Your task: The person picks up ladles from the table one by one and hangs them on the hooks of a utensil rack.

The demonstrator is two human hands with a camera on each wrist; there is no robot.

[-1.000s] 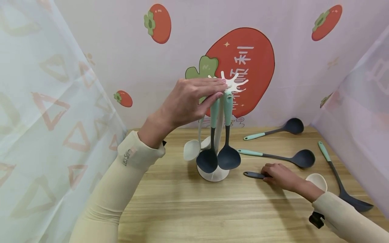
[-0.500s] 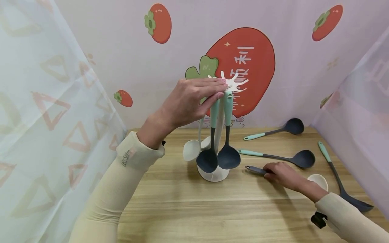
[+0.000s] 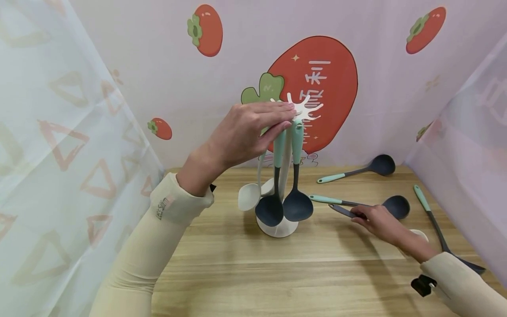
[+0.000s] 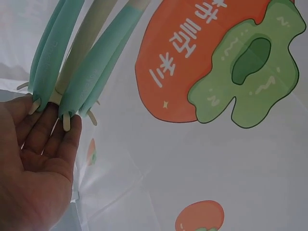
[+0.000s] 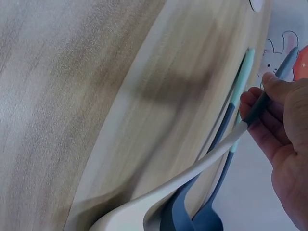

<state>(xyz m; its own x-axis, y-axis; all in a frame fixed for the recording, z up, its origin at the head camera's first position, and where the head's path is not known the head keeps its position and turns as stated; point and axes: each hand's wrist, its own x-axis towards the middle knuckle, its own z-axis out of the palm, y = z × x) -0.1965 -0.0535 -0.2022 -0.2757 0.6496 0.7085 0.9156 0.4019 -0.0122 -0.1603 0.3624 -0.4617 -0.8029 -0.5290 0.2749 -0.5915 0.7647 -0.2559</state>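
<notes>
My left hand (image 3: 247,132) rests with fairly straight fingers on top of a white utensil stand (image 3: 305,111). Two dark ladles with mint handles, one on the left (image 3: 270,211) and one on the right (image 3: 298,205), hang from its prongs. Behind them hang white utensils, one a spoon-like head (image 3: 249,197). In the left wrist view, mint handles (image 4: 89,77) hang beside the fingers. My right hand (image 3: 380,223) pinches a white ladle (image 5: 192,169) by its dark grey handle (image 3: 341,210). The forearm hides most of its bowl in the head view.
Right of the stand, two dark ladles lie on the wooden table, one at the back (image 3: 382,165) and one nearer (image 3: 397,207). Another long dark utensil (image 3: 437,226) lies by the right curtain (image 3: 471,176). A patterned curtain (image 3: 79,145) borders the left.
My right hand has lifted the white ladle's handle end off the table and moved slightly right and away from me. The left hand has stayed on the stand.
</notes>
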